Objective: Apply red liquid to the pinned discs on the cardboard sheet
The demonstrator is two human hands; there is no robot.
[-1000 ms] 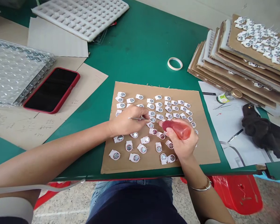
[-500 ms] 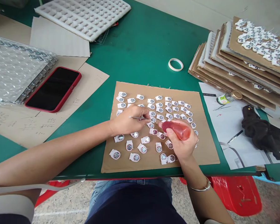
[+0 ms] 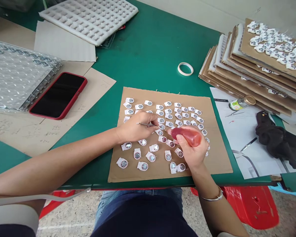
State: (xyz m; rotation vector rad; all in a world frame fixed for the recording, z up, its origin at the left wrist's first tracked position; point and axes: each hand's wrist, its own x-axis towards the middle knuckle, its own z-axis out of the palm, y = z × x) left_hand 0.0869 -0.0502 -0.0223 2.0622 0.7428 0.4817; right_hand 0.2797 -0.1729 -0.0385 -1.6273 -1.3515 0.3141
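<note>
My left hand (image 3: 138, 125) is closed on thin metal tweezers (image 3: 147, 124), its fingertips low over the middle of a brown cardboard sheet (image 3: 217, 161). In my right hand (image 3: 193, 153) is a soft, reddish squeeze bottle (image 3: 187, 136), its narrow end turned left toward my left fingertips. Between both hands lies a small round silver-faced piece with a white tab (image 3: 161, 126). Many similar pieces lie in loose rows over the sheet. A few near the bottle, such as one round piece (image 3: 171, 143), look reddish on their faces. My fingers hide the tweezers' tips and the bottle's tip.
A red-cased phone (image 3: 58, 95) and clear plastic trays (image 3: 17, 79) are at left. A white foam tray (image 3: 91, 19) lies at the back. A tape roll (image 3: 185, 69), stacked cardboard layers (image 3: 236, 62), a small jar (image 3: 242, 102) and black cloth (image 3: 277, 140) are toward the right.
The view has shifted very slightly. Both hands keep almost the same place and hold on the tweezers and the squeeze bottle.
</note>
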